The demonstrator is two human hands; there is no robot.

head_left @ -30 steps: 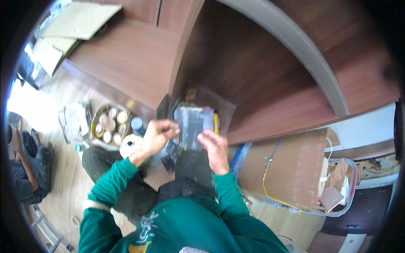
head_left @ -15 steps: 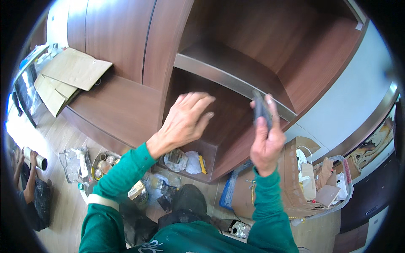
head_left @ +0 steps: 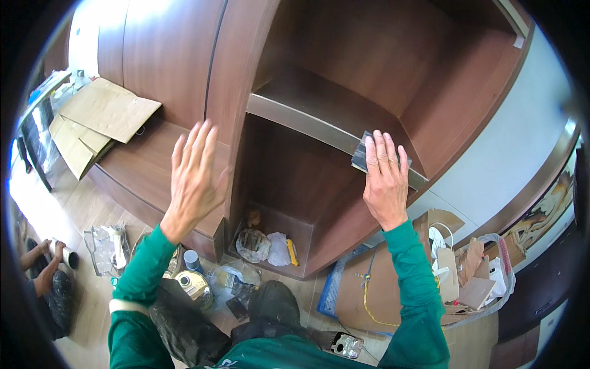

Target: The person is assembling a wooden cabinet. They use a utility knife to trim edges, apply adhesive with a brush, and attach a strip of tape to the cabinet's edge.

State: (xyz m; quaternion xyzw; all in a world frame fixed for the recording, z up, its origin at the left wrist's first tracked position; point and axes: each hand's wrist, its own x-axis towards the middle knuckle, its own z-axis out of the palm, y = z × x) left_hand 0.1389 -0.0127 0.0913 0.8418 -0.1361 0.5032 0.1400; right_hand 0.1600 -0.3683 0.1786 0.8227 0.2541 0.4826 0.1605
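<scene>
My right hand (head_left: 387,181) lies with fingers stretched over a dark grey sandpaper-like sheet (head_left: 359,158), pressing it to the pale metallic-looking front strip (head_left: 295,117) of the brown cabinet shelf (head_left: 332,98). The sheet's underside is hidden. Raised in the air to the left, my left hand (head_left: 195,184) is open and holds nothing. Behind it is the lower brown ledge (head_left: 147,160). On the floor of the lower compartment lie a clear plastic bag (head_left: 253,245), a white bag (head_left: 278,249) and a yellow tool (head_left: 292,252).
Flattened cardboard (head_left: 110,111) rests on the left ledge. Cans (head_left: 192,285) and plastic bags (head_left: 236,277) crowd the floor by my legs. A cardboard box (head_left: 362,286) stands at right, beside a bag of scraps (head_left: 482,277). At far left, another person's hands (head_left: 50,249) hold a tube (head_left: 71,259).
My right hand has turned from gripping the dark sheet upright to pressing it flat against the shelf strip. My left hand has moved left, away from the compartment, with its fingers now pointing up.
</scene>
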